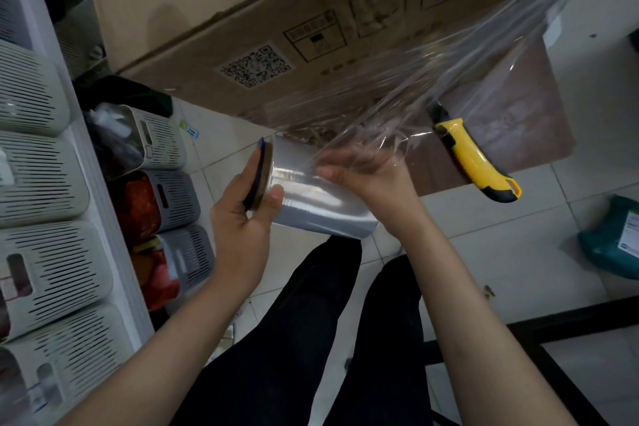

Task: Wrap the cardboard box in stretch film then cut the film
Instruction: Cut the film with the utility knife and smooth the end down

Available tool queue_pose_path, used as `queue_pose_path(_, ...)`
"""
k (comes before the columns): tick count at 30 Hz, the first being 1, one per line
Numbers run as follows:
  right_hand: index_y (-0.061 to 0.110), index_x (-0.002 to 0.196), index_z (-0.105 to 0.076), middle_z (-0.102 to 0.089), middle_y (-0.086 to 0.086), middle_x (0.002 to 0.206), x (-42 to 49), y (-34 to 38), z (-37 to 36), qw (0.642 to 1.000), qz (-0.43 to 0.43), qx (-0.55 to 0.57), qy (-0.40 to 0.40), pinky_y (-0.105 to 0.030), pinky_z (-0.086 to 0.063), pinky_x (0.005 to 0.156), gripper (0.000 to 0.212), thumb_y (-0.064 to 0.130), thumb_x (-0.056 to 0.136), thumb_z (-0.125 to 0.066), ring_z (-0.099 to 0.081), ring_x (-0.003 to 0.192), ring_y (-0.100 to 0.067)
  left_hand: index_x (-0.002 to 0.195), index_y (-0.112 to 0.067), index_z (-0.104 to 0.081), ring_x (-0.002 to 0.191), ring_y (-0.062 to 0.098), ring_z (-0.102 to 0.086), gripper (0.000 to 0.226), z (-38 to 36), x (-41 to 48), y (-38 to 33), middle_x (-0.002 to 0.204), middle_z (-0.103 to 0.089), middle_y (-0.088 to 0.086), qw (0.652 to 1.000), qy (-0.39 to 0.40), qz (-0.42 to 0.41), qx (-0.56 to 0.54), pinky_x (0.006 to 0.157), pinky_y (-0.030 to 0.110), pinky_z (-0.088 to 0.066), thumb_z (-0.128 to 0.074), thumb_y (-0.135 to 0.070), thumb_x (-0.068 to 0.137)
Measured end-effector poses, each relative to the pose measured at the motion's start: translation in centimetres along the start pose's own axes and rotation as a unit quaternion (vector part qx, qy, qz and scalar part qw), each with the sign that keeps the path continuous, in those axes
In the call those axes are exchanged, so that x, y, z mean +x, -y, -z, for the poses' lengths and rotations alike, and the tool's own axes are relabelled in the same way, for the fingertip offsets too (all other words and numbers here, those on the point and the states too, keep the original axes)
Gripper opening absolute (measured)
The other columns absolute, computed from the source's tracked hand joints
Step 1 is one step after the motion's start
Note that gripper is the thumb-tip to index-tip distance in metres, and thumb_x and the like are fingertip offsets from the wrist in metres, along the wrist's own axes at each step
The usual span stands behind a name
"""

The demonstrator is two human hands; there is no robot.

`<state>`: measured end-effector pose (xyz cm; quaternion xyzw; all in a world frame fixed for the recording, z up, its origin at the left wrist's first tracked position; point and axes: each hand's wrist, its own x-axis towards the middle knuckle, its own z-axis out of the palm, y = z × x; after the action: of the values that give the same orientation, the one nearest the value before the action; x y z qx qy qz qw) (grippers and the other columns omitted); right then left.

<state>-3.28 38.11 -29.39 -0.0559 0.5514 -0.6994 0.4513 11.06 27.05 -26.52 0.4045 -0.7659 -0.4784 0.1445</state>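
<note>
Gripping film roll (311, 194) between both hands.

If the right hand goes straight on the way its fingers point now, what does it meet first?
The right hand points up-left along the roll, under the stretched film. Going on, it would probably meet that film first, then the box; depth is unclear.

Glossy clear stretch film (449, 80) clings over the matt brown cardboard box (276, 28).
</note>
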Motion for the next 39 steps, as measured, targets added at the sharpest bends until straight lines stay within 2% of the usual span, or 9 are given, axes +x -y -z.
queue_pose_path(3, -0.010, 0.100, -0.069, -0.072, -0.012, 0.082, 0.4, 0.3, -0.8, 1.000, -0.003, 0.014, 0.009, -0.024, -0.056, 0.077, 0.022, -0.013, 0.078, -0.068, -0.069, 0.073, -0.015, 0.138, -0.017, -0.044, 0.089, -0.005, -0.055, 0.054, 0.0, 0.1, -0.1, 0.100, -0.061, -0.010, 1.000, -0.003, -0.001, 0.006, 0.086, 0.013, -0.041, -0.059, -0.014, 0.087)
queue_pose_path(6, -0.013, 0.087, -0.071, -0.073, 0.003, 0.063, 0.7, 0.3, -1.0, 0.999, 0.008, 0.041, 0.010, -0.017, -0.054, 0.068, 0.010, -0.014, 0.082, -0.063, -0.069, 0.062, -0.004, 0.139, -0.016, -0.044, 0.090, -0.006, -0.056, 0.052, 0.2, 0.2, -0.1, 0.100, -0.061, -0.012, 1.000, -0.003, -0.005, 0.019, 0.087, 0.012, -0.040, -0.059, -0.016, 0.088)
queue_pose_path(9, 0.002, 0.071, -0.069, -0.072, 0.005, 0.058, 0.6, 0.2, -1.4, 0.998, 0.001, 0.070, 0.000, -0.026, -0.057, 0.069, 0.022, -0.011, 0.086, -0.059, -0.070, 0.059, -0.009, 0.138, -0.016, -0.044, 0.101, -0.010, -0.056, 0.051, 0.1, 0.2, -0.1, 0.110, -0.060, -0.017, 1.000, -0.007, 0.000, 0.023, 0.088, 0.011, -0.041, -0.060, -0.015, 0.089)
queue_pose_path(14, 0.004, 0.080, -0.063, -0.073, 0.001, 0.063, 1.4, 3.1, 0.3, 0.974, 0.055, 0.205, -0.083, -0.022, -0.056, 0.058, 0.019, -0.007, 0.092, -0.053, -0.071, 0.058, -0.011, 0.138, -0.009, -0.043, 0.120, 0.011, -0.055, 0.055, 1.1, -0.4, -0.1, 0.131, -0.058, 0.004, 1.000, -0.018, 0.024, 0.002, 0.103, 0.033, -0.043, -0.061, -0.017, 0.087)
queue_pose_path(18, 0.001, 0.079, -0.065, -0.074, 0.002, 0.062, 2.1, 5.0, 0.4, 0.985, 0.064, 0.149, -0.065, -0.020, -0.057, 0.062, 0.016, -0.010, 0.089, -0.058, -0.072, 0.062, -0.009, 0.138, -0.005, -0.046, 0.124, 0.022, -0.055, 0.053, 1.4, -0.8, -0.3, 0.134, -0.057, 0.012, 0.999, -0.020, 0.039, -0.004, 0.103, 0.035, -0.045, -0.061, -0.019, 0.089)
queue_pose_path(20, -0.002, 0.082, -0.064, -0.073, 0.002, 0.061, 1.5, 4.5, -0.6, 0.984, 0.013, 0.168, -0.054, -0.021, -0.059, 0.062, 0.014, -0.013, 0.087, -0.058, -0.072, 0.060, -0.009, 0.138, -0.007, -0.046, 0.118, 0.010, -0.057, 0.055, 1.1, -0.4, -0.7, 0.132, -0.058, 0.010, 0.999, -0.018, 0.026, 0.009, 0.099, 0.027, -0.045, -0.061, -0.023, 0.088)
queue_pose_path(28, 0.009, 0.079, -0.060, -0.074, 0.003, 0.059, -0.6, 2.5, -0.5, 0.983, -0.036, 0.158, -0.081, -0.019, -0.054, 0.051, 0.021, -0.011, 0.083, -0.064, -0.070, 0.055, -0.007, 0.131, -0.022, -0.049, 0.098, -0.009, -0.053, 0.048, -1.6, -1.5, -2.2, 0.109, -0.055, -0.018, 0.991, 0.001, -0.084, 0.105, 0.088, 0.011, -0.040, -0.064, -0.015, 0.086)
queue_pose_path(34, 0.011, 0.074, -0.057, -0.074, 0.000, 0.060, -1.0, 2.8, 1.2, 0.978, -0.030, 0.194, -0.076, -0.015, -0.048, 0.043, 0.023, -0.010, 0.082, -0.063, -0.064, 0.046, -0.006, 0.125, 0.000, -0.055, 0.088, 0.024, -0.055, 0.050, -3.6, -1.7, -3.1, 0.093, -0.065, 0.016, 0.926, 0.043, -0.292, 0.235, 0.079, 0.036, -0.048, -0.069, 0.009, 0.078)
queue_pose_path(39, 0.010, 0.074, -0.057, -0.075, -0.003, 0.066, -1.1, 2.8, 1.8, 0.980, -0.023, 0.188, -0.064, -0.016, -0.042, 0.041, 0.015, 0.005, 0.073, -0.071, -0.058, 0.044, -0.007, 0.124, 0.000, -0.057, 0.079, 0.032, -0.061, 0.046, -4.2, -1.7, -2.5, 0.087, -0.066, 0.020, 0.896, 0.074, -0.331, 0.288, 0.070, 0.038, -0.046, -0.068, 0.008, 0.081)
